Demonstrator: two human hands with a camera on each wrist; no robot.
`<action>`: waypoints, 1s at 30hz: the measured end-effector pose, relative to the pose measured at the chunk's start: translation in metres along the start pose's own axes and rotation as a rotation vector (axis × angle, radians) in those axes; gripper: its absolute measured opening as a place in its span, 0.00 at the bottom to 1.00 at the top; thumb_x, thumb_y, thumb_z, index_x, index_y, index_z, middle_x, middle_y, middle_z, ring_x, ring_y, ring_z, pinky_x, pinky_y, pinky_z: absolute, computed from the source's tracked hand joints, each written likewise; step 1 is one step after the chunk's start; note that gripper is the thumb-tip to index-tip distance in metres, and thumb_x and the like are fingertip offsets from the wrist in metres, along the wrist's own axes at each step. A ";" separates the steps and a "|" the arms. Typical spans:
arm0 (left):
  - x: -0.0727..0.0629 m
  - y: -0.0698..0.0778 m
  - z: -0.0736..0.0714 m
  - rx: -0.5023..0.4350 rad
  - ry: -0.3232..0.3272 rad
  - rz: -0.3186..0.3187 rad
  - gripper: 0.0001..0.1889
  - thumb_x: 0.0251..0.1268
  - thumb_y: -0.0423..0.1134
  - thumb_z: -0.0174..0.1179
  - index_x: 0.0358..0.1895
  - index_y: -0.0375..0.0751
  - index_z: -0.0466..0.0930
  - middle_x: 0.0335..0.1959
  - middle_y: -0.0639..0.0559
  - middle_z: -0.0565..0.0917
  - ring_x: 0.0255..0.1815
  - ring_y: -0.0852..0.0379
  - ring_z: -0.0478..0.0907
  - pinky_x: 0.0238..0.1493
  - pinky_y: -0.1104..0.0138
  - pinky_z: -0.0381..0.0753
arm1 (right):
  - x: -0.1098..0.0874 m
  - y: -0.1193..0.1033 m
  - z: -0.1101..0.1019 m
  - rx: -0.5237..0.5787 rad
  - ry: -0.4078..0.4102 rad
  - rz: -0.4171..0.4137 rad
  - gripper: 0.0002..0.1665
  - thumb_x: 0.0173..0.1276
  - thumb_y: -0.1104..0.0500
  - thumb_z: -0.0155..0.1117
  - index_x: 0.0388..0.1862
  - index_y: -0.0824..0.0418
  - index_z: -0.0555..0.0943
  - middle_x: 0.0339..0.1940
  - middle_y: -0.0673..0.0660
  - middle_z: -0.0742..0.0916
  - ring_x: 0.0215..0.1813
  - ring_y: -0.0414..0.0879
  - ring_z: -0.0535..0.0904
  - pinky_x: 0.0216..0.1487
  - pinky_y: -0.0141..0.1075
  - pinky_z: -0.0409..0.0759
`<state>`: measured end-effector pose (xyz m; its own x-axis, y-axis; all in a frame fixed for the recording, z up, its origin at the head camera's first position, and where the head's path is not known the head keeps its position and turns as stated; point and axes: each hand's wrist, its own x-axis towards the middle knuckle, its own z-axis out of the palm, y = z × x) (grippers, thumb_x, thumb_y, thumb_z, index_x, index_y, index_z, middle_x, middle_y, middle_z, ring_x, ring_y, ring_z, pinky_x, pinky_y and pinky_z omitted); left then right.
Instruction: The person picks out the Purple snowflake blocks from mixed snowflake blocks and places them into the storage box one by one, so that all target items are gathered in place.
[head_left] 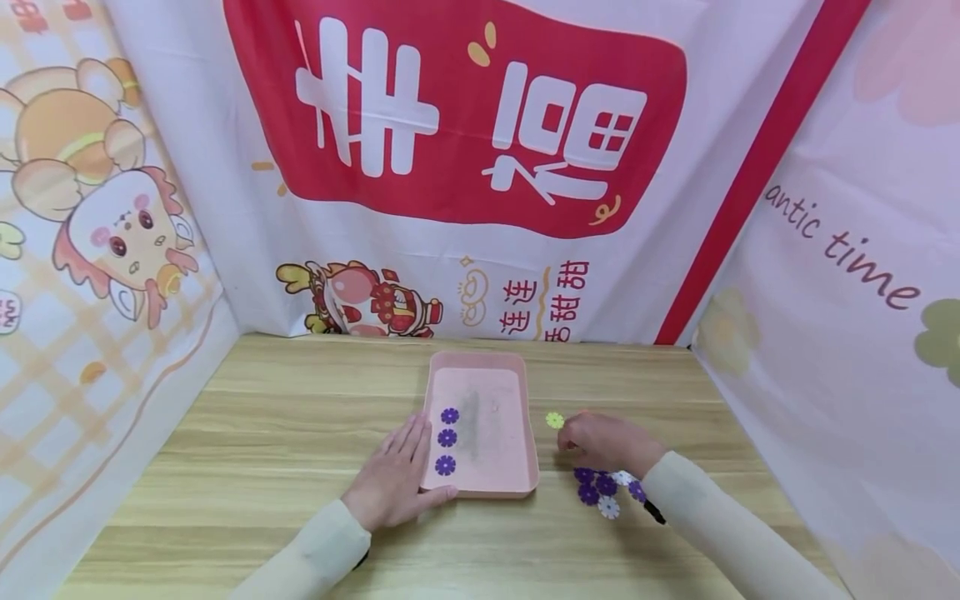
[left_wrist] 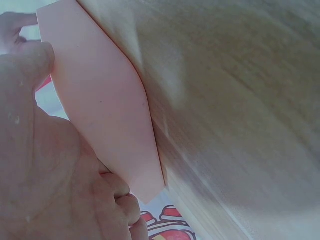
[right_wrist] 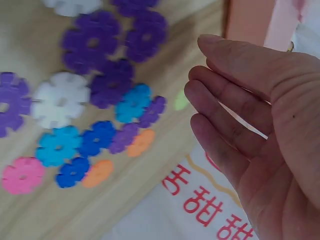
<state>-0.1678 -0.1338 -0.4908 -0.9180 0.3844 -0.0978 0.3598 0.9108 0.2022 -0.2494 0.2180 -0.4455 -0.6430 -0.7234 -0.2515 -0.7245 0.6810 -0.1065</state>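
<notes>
My left hand [head_left: 397, 479] rests along the left side of a pink tray [head_left: 498, 433], fingers nearly straight and thumb at its near corner. In the left wrist view the hand touches the rim above the tray wall [left_wrist: 100, 95]. Three purple flower-shaped plastic pieces, one of them nearest [head_left: 446, 465], lie in a column inside the tray's left side. To the tray's right, my right hand [head_left: 607, 442] hovers over loose flower pieces. Its fingers curve loosely, thumb apart from them, with nothing visible between in the right wrist view. A yellow-green piece [head_left: 554, 420] lies just beyond its fingertips.
Purple and white pieces [head_left: 608, 507] cluster below the right hand. The right wrist view also shows light blue [right_wrist: 59, 145], dark blue [right_wrist: 73, 172], orange [right_wrist: 97, 173] and pink [right_wrist: 23, 175] ones. Printed cloth [head_left: 480, 275] hangs behind the wooden table [head_left: 300, 400] and at both sides.
</notes>
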 end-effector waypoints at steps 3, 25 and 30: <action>0.000 0.000 0.001 -0.002 0.002 0.003 0.58 0.72 0.78 0.48 0.84 0.29 0.51 0.88 0.34 0.50 0.89 0.37 0.47 0.89 0.45 0.51 | -0.007 0.001 0.008 0.015 -0.017 0.016 0.07 0.64 0.63 0.79 0.37 0.54 0.89 0.34 0.49 0.89 0.33 0.37 0.80 0.39 0.31 0.87; -0.001 0.000 0.001 -0.005 0.009 0.002 0.58 0.72 0.77 0.49 0.84 0.28 0.51 0.88 0.34 0.50 0.89 0.37 0.47 0.89 0.45 0.52 | -0.015 0.017 0.032 0.100 0.011 0.042 0.19 0.54 0.61 0.85 0.45 0.55 0.91 0.40 0.48 0.92 0.43 0.39 0.87 0.48 0.32 0.89; -0.002 -0.002 0.001 -0.001 0.013 0.016 0.57 0.73 0.75 0.50 0.83 0.27 0.51 0.87 0.33 0.50 0.89 0.35 0.48 0.89 0.44 0.52 | -0.007 0.024 0.031 0.190 0.004 0.038 0.17 0.52 0.63 0.86 0.40 0.54 0.90 0.35 0.46 0.90 0.38 0.36 0.84 0.42 0.28 0.87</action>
<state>-0.1666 -0.1366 -0.4924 -0.9143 0.3966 -0.0825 0.3740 0.9047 0.2043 -0.2545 0.2425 -0.4765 -0.6702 -0.6968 -0.2555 -0.6399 0.7169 -0.2767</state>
